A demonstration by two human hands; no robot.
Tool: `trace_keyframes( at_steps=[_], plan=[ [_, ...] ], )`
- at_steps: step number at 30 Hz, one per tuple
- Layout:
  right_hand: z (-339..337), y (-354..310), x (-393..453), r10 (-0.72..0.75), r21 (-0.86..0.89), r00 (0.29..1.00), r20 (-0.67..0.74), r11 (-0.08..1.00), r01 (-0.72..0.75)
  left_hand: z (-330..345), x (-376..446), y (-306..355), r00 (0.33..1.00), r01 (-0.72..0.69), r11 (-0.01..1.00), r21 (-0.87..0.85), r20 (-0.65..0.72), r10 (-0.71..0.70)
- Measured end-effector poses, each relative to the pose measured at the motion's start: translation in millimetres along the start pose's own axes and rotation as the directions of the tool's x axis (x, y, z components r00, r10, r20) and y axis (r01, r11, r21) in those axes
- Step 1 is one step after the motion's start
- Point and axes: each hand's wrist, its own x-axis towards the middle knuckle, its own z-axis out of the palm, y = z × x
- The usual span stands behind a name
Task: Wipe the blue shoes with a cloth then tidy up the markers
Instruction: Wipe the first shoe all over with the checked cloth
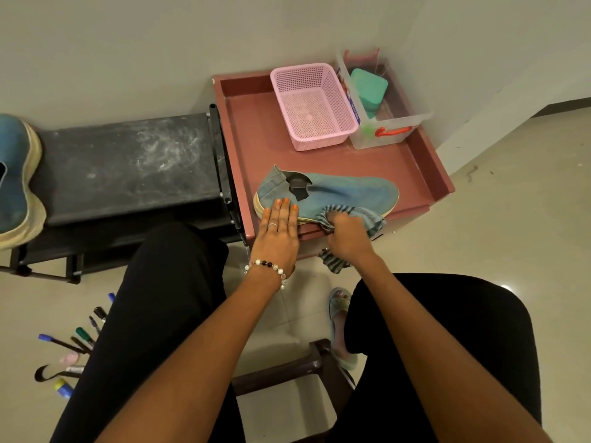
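Head view: a blue denim slip-on shoe (pixel 332 193) lies on its side at the near edge of the maroon tray-top table (pixel 262 139). The left hand (pixel 277 233) presses flat, fingers straight, on its heel; the right hand (pixel 347 235) clutches a striped grey cloth (pixel 372 215) against its sole. Loose markers (pixel 80 338) lie on the floor, near left.

Blue shoe (pixel 335 193) on its side on maroon tray (pixel 256 129), striped cloth (pixel 367 219) bunched against it. Second blue shoe (pixel 16 180) far left. Markers (pixel 76 340) scattered on floor near left.

pink basket (pixel 311 103) beside clear box (pixel 385 123) | both on maroon tray (pixel 256 135) | black bench (pixel 128 164)
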Motion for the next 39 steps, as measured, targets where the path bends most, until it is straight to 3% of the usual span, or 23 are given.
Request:
trace_keyframes(
  at_steps=[2,3,5,6,9,11,13,14,16,18,20,25,31,33,35,39],
  plan=[
    [-25,13,-6,-0.001,0.383,0.995,0.099,0.923,-0.037,2,-1,-3,1.0,-0.006,1.0,-0.018,-0.022,0.005],
    [-37,22,-9,0.032,0.586,0.991,0.132,0.804,-0.104,2,-1,-4,1.0,-0.008,1.0,-0.024,-0.028,0.007],
    [-55,46,-12,0.233,0.794,0.968,0.097,0.568,-0.217,4,-1,-5,0.999,-0.019,1.0,-0.024,-0.03,0.019],
    [-62,58,-13,0.355,0.82,0.934,0.034,0.525,-0.229,7,-1,-6,0.999,-0.021,1.0,-0.022,-0.043,0.02],
    [-73,79,-11,0.574,0.749,0.759,-0.307,0.637,-0.179,15,2,-4,0.99,-0.001,1.0,0.007,-0.139,0.002],
    [-73,81,-8,0.594,0.701,0.663,-0.456,0.699,-0.144,13,5,-3,0.986,0.022,1.0,0.011,-0.164,-0.02],
    [-70,80,-1,0.571,0.666,0.621,-0.538,0.739,-0.103,7,8,-5,0.991,0.049,0.998,0.042,-0.127,-0.043],
    [-66,81,3,0.544,0.635,0.63,-0.554,0.766,-0.103,4,9,-7,0.995,0.066,0.997,0.046,-0.075,-0.062],
    [-54,84,11,0.467,0.534,0.728,-0.503,0.83,-0.163,-2,11,-13,0.995,0.099,0.993,0.069,-0.017,-0.098],
    [-41,84,15,0.326,0.423,0.878,-0.35,0.892,-0.163,-4,14,-17,0.995,0.096,0.989,0.115,-0.007,-0.096],
    [-34,81,15,0.229,0.35,0.948,-0.221,0.926,-0.142,-5,17,-22,0.995,0.096,0.986,0.133,0.005,-0.097],
    [-39,73,6,0.198,0.316,0.977,-0.084,0.935,-0.162,-18,20,-31,0.99,0.135,0.991,0.016,0.045,-0.136],
    [-36,54,-13,0.231,0.26,0.962,0.144,0.929,-0.263,-29,16,-19,0.995,-0.072,0.994,-0.084,0.062,0.078],
    [-44,51,-16,0.294,0.304,0.949,0.116,0.899,-0.316,-26,11,-17,0.991,-0.103,0.992,-0.08,0.074,0.109],
    [-54,47,-19,0.346,0.313,0.938,-0.008,0.892,-0.326,-21,6,-19,0.989,-0.1,0.993,-0.068,0.107,0.107],
    [-64,25,-26,0.307,0.472,0.871,-0.383,0.876,-0.102,-17,0,-21,0.989,-0.097,0.995,-0.015,0.107,0.098]
  ],
)
